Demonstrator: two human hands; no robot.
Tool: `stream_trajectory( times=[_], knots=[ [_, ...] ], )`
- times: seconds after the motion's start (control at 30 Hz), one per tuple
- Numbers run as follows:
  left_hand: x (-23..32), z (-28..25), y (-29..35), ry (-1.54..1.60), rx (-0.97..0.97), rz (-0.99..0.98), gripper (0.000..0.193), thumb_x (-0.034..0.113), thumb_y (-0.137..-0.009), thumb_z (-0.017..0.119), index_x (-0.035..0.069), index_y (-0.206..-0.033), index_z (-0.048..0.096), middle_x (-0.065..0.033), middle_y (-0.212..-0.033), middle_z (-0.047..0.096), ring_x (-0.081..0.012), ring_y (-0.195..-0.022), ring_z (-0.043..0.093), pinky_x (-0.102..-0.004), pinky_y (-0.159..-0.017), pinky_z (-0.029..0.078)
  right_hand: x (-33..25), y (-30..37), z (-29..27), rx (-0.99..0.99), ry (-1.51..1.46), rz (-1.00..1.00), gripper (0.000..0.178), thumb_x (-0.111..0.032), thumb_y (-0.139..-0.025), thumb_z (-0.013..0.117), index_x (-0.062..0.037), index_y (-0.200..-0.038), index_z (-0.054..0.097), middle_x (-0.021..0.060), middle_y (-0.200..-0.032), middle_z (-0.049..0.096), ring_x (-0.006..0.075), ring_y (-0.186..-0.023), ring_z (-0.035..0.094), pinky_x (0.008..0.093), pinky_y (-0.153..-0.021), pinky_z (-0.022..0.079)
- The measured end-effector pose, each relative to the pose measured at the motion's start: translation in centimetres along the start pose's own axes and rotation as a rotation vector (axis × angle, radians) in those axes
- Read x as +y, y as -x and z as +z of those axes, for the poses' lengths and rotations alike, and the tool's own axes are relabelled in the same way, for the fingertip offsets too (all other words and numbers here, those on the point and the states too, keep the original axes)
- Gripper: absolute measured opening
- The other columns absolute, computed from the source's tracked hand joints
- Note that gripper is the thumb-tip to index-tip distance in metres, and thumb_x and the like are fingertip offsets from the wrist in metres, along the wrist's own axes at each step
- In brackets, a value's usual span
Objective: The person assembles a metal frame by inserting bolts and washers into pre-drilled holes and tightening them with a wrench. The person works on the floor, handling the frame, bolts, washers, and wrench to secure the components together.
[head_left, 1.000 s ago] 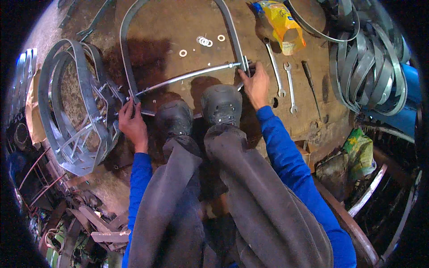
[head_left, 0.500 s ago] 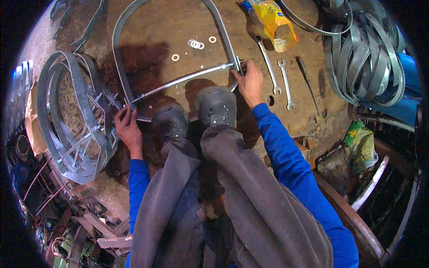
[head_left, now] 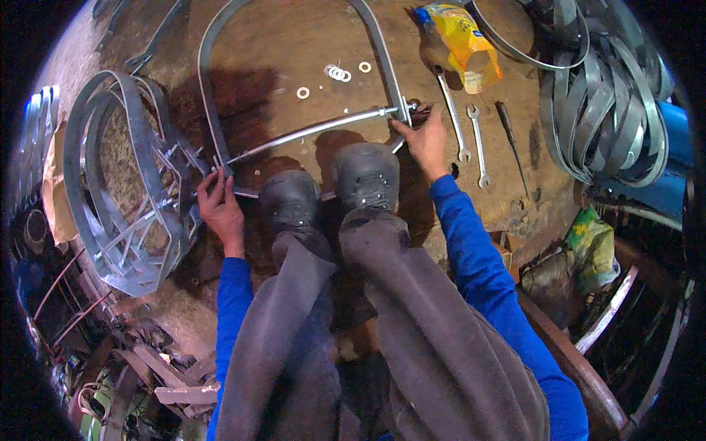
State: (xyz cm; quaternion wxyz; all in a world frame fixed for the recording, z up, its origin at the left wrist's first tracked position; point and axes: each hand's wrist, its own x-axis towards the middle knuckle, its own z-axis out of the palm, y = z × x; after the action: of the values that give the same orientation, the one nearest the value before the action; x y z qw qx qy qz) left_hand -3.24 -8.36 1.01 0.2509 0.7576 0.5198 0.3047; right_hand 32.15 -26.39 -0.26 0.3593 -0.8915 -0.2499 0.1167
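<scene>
A large U-shaped metal strap hoop (head_left: 208, 92) lies before me, with a bright rod (head_left: 309, 131) running across between its two ends. My left hand (head_left: 223, 211) pinches the hoop's left end, near where the rod meets it. At the right end, my right hand (head_left: 426, 143) has its thumb inside the strap and its fingers outside, beside a nut (head_left: 411, 107) on the rod's tip. Its fingertips are partly hidden. Behind my boots (head_left: 365, 176) runs the hoop's lower bar. Several flat washers (head_left: 337, 73) lie inside the hoop.
Two wrenches (head_left: 478, 147) and a screwdriver (head_left: 507, 128) lie to the right, below a yellow plastic bag (head_left: 463, 44). Coiled metal straps (head_left: 599, 117) are heaped at the far right. Assembled hoops (head_left: 77, 154) stand at the left, near scrap wood (head_left: 184, 395).
The view has shifted, so the scene sits slightly farther right. My right fingers have moved outward around the rod's end, where the nut now shows. My left hand keeps its hold.
</scene>
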Motion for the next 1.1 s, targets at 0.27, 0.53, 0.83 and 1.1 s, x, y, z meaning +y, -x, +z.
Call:
stream_trajectory(
  times=[0.27,0.53,0.83,1.1],
  knots=[
    [-0.2,0.5,0.5,-0.034,0.062,0.022,0.023,0.005,-0.083,0.068,0.006,-0.106,0.072,-0.011,-0.107,0.064,-0.0249,-0.102,0.06,-0.0343,-0.09,0.045,-0.5,-0.3,-0.3,-0.115,0.008,0.016,0.065,-0.024,-0.065,0.085,-0.0009,-0.116,0.051,0.0208,-0.102,0.066,0.0323,-0.093,0.066,0.0399,-0.08,0.052],
    [0.6,0.6,0.9,0.382,0.279,-0.492,0.03,0.022,-0.093,0.061,-0.002,-0.109,0.065,-0.0112,-0.099,0.068,-0.0212,-0.088,0.065,-0.0334,-0.078,0.05,1.4,-1.7,-1.8,-0.384,-0.387,0.251,0.061,-0.033,-0.082,0.074,-0.0017,-0.129,0.051,0.0105,-0.109,0.063,0.0177,-0.093,0.059,0.0303,-0.082,0.048],
    [1.1,0.0,-4.2,0.35,0.1,-1.042,0.04,0.04,-0.086,0.069,0.007,-0.109,0.07,-0.0025,-0.085,0.066,-0.0118,-0.061,0.052,-0.0255,-0.053,0.038,2.5,-4.5,-3.5,-0.539,-0.514,0.48,0.039,-0.033,-0.091,0.065,-0.0023,-0.115,0.063,0.0028,-0.09,0.064,0.0125,-0.075,0.06,0.0238,-0.068,0.049],
    [-2.2,0.4,-2.1,0.871,-0.07,-0.882,0.034,0.019,-0.097,0.054,0.007,-0.129,0.057,0.0047,-0.082,0.057,-0.0034,-0.06,0.041,-0.0187,-0.051,0.032,3.3,-5.3,-3.3,-0.551,-0.457,0.481,0.035,-0.029,-0.092,0.064,0.0005,-0.112,0.064,0.0003,-0.079,0.064,0.0074,-0.065,0.056,0.0213,-0.062,0.046]
  ],
)
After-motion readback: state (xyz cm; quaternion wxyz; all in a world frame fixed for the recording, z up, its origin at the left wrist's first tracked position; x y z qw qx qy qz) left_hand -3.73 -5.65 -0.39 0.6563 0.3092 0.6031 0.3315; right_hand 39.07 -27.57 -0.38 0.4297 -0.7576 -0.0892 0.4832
